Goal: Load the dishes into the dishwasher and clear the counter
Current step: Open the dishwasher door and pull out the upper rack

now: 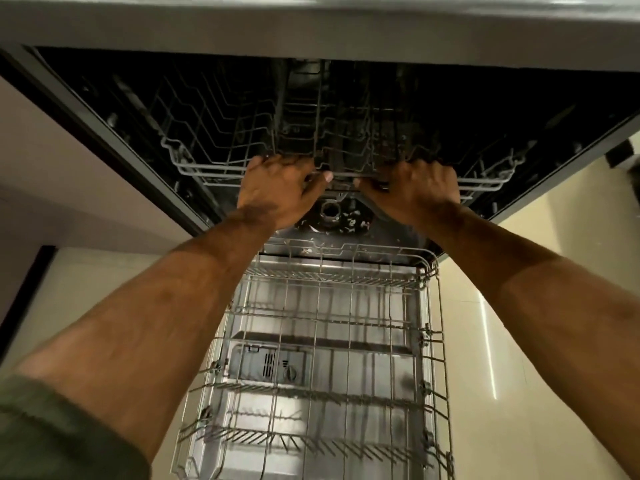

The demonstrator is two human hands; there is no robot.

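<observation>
Dishwasher (104,133): open, set under the counter (346,29); its door is let down flat, and the interior is dark.
Upper rack (214,133): wire basket, mostly inside the cavity, its front rail at the mouth of the opening. No dishes are visible in it.
Lower rack (329,341): drawn fully out over the lowered door (325,368), nearest the person. It is bare of dishes; rows of tines stand upright.
Left hand (277,188): on the front rail of the upper rack, left of centre, fingers (273,162) curled over the wire and thumb pointing inward beneath it.
Right hand (415,192): on the same rail, right of centre, fingers curled over the top and gripping it.
Spacing: the two hands lie near each other on either side of the rail's middle, thumbs almost meeting.
Handling, judged: coated wire on side runners, light while empty, stiff along the rail but liable to rack askew if drawn from one corner.
Hold point, judged: the front rail, both hands balanced about centre as now, suits a straight, even slide.
Surface, judged: smooth coating, little grip if wet; a full curl of the fingers is safer than a fingertip pinch.
Risk, judged: a sharp tug could jolt the rack at the end of its runners.
Task standing, judged: racks being prepared; no dishes are in view, loading not begun.
</observation>
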